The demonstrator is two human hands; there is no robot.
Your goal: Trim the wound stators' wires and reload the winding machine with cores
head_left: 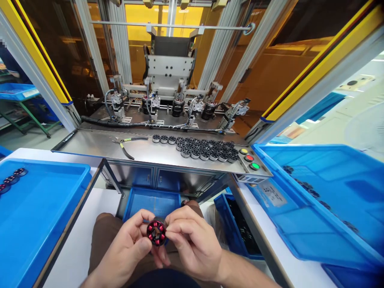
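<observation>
My left hand [127, 246] and my right hand [193, 240] together hold a small round motor stator [156, 232] with red copper windings, low in the middle of the view above my lap. Fingertips of both hands pinch its rim. Several bare dark stators [207, 149] lie in rows on the steel shelf [99, 146] ahead. Wound stators [12, 178] rest in the blue tray [42, 208] at my left.
Pliers [126, 146] lie on the shelf's left part. Yellow, red and green buttons [249, 158] sit at its right end. Behind stands a winding machine [171, 100] with several stations. A large blue tray [324, 200] is at right, smaller blue bins [151, 202] below.
</observation>
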